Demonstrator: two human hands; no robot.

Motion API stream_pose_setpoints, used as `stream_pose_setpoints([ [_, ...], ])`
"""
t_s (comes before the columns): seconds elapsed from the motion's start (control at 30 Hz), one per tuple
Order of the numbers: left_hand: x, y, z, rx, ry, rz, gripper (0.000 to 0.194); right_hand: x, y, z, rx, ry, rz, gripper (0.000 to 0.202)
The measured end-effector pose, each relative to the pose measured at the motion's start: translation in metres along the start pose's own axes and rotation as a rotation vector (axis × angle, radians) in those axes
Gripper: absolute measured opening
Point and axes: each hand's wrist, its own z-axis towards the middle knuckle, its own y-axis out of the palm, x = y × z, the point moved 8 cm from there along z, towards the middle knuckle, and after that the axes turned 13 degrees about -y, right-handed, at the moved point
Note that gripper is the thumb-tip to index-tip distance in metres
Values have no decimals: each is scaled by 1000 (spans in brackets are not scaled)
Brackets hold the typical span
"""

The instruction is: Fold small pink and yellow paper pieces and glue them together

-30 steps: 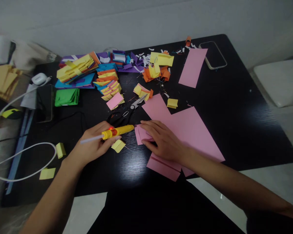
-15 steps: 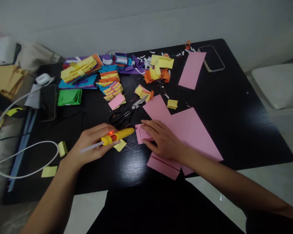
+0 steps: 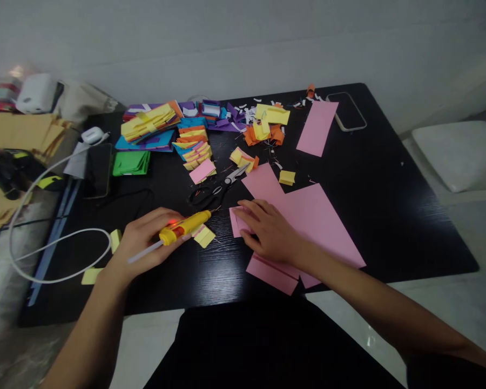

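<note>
Head view: the 2 hands work well apart from each other over a black table [image 3: 413, 227]. The left hand [image 3: 148, 240] is closed around a yellow glue gun [image 3: 186, 227], with a pale glue stick [image 3: 146, 252] poking out of its rear end and a small red light [image 3: 173, 222] glowing near the fingers. The gun's nozzle points toward a folded pink piece [image 3: 235, 222], with a short gap between them. That piece lies under the right hand [image 3: 273, 229], whose fingers spread over it with the thumb set apart from them (the hand hides much of the paper). Beneath and beside the right forearm are a large pink sheet [image 3: 326, 227] and a pink strip [image 3: 273, 274]. A small yellow folded piece [image 3: 204, 237] sits just beside the gun, on the table. Black-handled scissors [image 3: 204, 195] lie beyond the gun, blades angled toward the pink paper. Farther back, a row of folded paper pieces [image 3: 193, 139] stands near a green paper stack [image 3: 132, 163], and a white cable [image 3: 14, 237] loops at the left.
</note>
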Motion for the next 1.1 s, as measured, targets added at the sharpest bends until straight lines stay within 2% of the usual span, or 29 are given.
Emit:
stream_pose_setpoints([
  [0.2, -7, -5, -13, 22, -42, 12, 19, -1, -1, 3, -13, 3, -6, 52],
  [0.6, 2, -5, -15, 21, 9, 8, 17, 0, 0, 5, -18, 9, -15, 58],
  [0.77, 4, -8, -17, 22, 8, -7, 18, 0, 1, 5, -21, 7, -34, 55],
  [1.1, 17, -4, -14, 34, 64, -62, 16, 4, -10, -3, 179, -5, 105, 53],
])
